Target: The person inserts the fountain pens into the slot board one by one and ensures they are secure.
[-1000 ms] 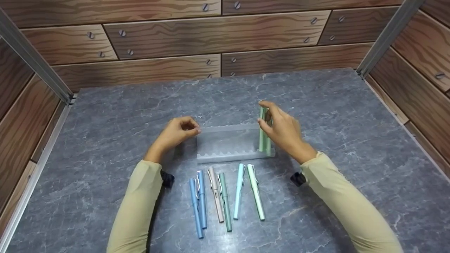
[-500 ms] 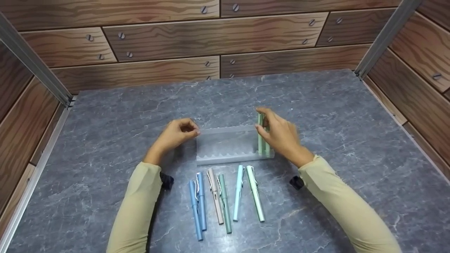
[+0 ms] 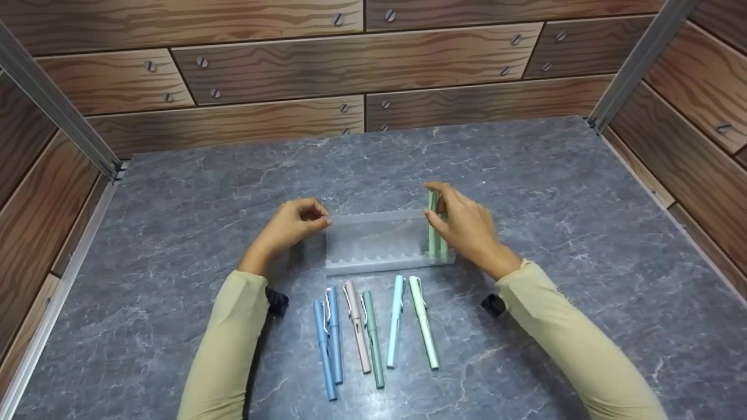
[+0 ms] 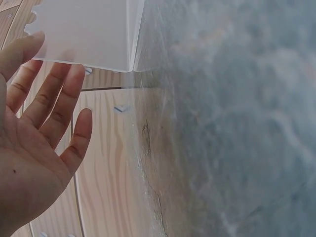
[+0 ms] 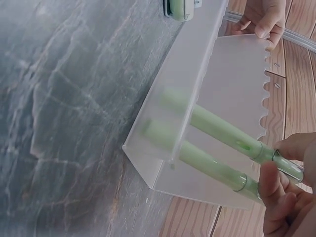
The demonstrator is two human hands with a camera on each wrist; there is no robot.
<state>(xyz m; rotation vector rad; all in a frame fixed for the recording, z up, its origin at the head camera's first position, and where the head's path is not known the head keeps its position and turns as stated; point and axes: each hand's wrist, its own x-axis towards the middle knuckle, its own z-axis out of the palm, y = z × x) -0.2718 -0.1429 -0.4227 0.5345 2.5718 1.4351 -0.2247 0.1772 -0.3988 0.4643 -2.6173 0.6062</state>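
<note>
A frosted clear pen rack (image 3: 376, 236) with notched edges stands on the table between both hands. My left hand (image 3: 295, 221) pinches its upper left corner between thumb and fingers. At the rack's right end, two light green pens stand leaning in neighbouring notches. My right hand (image 3: 470, 219) pinches the cap end of the inner light green pen (image 5: 224, 133) between thumb and a finger. The outer light green pen (image 5: 212, 168) sits beside it, its cap partly hidden behind my fingers. Both pens' lower ends show blurred through the rack's front lip.
In front of the rack lie two blue pens (image 3: 323, 350), a taupe pen (image 3: 359, 332), a dark green pen (image 3: 374, 344), a light blue pen (image 3: 395, 326) and another light green pen (image 3: 425, 326). Wood-patterned walls (image 3: 280, 64) enclose the grey marbled table (image 3: 175, 233).
My right hand has come down slightly with the inner light green pen, which now sits a little lower at the rack. My left hand stays at the rack's corner; the loose pens lie unchanged.
</note>
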